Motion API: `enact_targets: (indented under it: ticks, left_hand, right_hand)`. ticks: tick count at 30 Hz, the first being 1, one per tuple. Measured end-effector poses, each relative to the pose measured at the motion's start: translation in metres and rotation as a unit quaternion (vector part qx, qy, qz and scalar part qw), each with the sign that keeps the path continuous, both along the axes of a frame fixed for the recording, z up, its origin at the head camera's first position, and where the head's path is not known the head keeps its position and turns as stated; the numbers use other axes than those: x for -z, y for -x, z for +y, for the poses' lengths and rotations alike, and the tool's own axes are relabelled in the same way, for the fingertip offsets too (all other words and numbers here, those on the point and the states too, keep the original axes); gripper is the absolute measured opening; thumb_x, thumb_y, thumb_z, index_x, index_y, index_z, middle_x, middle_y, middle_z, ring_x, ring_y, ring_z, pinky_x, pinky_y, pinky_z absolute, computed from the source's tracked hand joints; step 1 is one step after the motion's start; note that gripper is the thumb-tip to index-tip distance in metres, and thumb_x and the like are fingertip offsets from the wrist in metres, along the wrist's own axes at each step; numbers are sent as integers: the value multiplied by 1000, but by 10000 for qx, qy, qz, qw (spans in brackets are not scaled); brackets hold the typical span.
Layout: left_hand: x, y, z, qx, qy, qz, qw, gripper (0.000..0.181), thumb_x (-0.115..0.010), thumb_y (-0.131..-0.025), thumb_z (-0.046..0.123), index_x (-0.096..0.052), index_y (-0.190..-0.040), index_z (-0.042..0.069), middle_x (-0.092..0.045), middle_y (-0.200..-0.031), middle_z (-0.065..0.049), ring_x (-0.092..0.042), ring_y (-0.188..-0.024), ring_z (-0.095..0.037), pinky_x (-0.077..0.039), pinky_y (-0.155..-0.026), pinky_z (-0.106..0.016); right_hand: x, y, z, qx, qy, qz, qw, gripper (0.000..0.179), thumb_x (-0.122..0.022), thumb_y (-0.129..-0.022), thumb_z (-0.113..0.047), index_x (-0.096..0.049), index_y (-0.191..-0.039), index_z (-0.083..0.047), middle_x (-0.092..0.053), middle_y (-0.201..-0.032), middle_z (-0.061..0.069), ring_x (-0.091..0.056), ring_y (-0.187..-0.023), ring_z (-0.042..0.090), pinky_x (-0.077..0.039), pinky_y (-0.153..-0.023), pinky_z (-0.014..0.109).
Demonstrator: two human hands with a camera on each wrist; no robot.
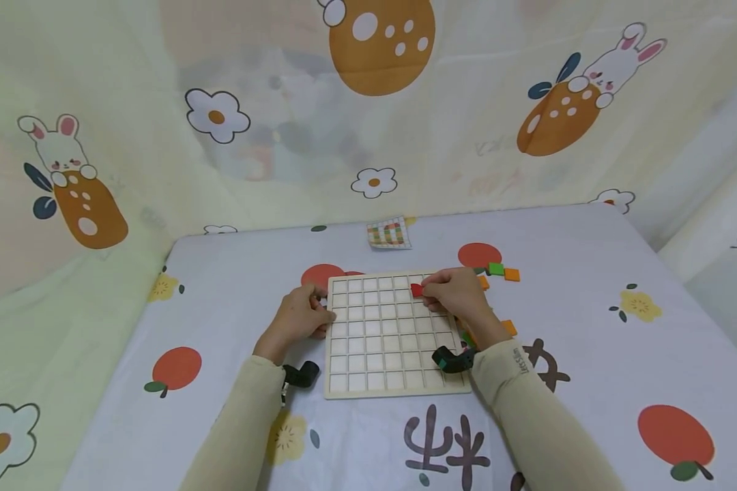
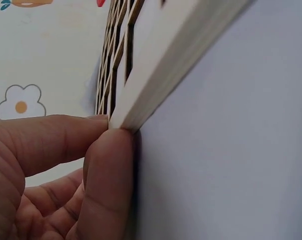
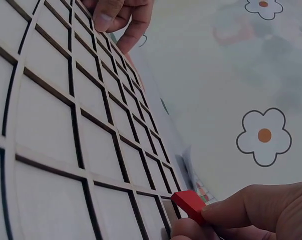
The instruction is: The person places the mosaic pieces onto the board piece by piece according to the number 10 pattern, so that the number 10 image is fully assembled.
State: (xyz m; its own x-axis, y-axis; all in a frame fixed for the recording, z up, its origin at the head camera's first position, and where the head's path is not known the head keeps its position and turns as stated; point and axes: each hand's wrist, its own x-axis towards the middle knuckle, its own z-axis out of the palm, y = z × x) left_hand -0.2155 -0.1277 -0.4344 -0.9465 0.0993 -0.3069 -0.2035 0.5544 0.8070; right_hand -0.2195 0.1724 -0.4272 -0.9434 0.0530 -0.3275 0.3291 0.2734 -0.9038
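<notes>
Table (image 1: 596, 286): covered with a pale cloth printed with red fruits, yellow flowers, leaves and large brown characters.

Backdrop (image 1: 295, 191): cream fabric hanging behind the table and at both sides; printed with white flowers and rabbits on brown, white-spotted shapes; faint coloured patches show on it.

Grid board (image 1: 374, 344): one, pale, wood-like, with raised dividers forming square cells; lies flat near the middle of the table.

Left hand (image 1: 297, 315): thumb and forefinger pinching the board's left edge.

Right hand (image 1: 460, 296): pinching a small red piece (image 1: 416, 290) at the board's far row, toward the right; whether piece and board touch cannot be told.

Loose pieces: one green (image 1: 495, 269) and one orange (image 1: 512, 275) side by side, beyond the right hand; further orange and green ones, partly hidden by that hand and forearm.

Printed sheet (image 1: 389, 234): coloured grid pattern; beyond the board, near the table's far edge.

Sleeves (image 1: 236, 423): light beige, both arms.
</notes>
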Motion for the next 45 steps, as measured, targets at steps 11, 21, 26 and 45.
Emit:
enact_targets:
  ticks: [11, 21, 26, 45]
  left_hand:
    - [-3, 0, -3, 58, 7, 94, 9999, 45, -78, -90, 7, -58, -130, 0, -59, -94, -12, -68, -68, -18, -62, -61, -29]
    - [2, 0, -5, 1, -79, 131, 9999, 43, -79, -90, 6, -59, -128, 2, -60, -91, -11, -67, -64, -17, -61, -59, -29]
    - [4, 0, -4, -14, -133, 146, 9998, 43, -79, -90, 5, -59, -128, 1, -60, -91, -11, -67, -64, -17, -61, -58, -29]
    - [6, 3, -1, -16, -49, 93, 9999, 45, -79, -91, 6, -59, -130, 2, -59, -91, -11, -66, -64, -17, -60, -59, -27]
  right_hand:
    - [2, 1, -3, 138, -135, 103, 9998, 19, -71, -95, -16, -75, -106, 0, -73, -80, 10, -70, -67, 18, -62, -65, 26]
    - [4, -1, -5, 69, -188, 211, 9996, 18, -70, -95, -14, -75, -104, 1, -74, -82, 11, -71, -69, 18, -62, -65, 27]
    - [5, -1, -4, 44, -333, 187, 9993, 17, -69, -93, -13, -75, -102, 0, -73, -78, 9, -68, -68, 18, -62, -66, 27]
    - [11, -2, -3, -117, -849, 321, 9958, 17, -67, -95, -16, -77, -99, -2, -71, -75, 8, -65, -65, 19, -59, -64, 27]
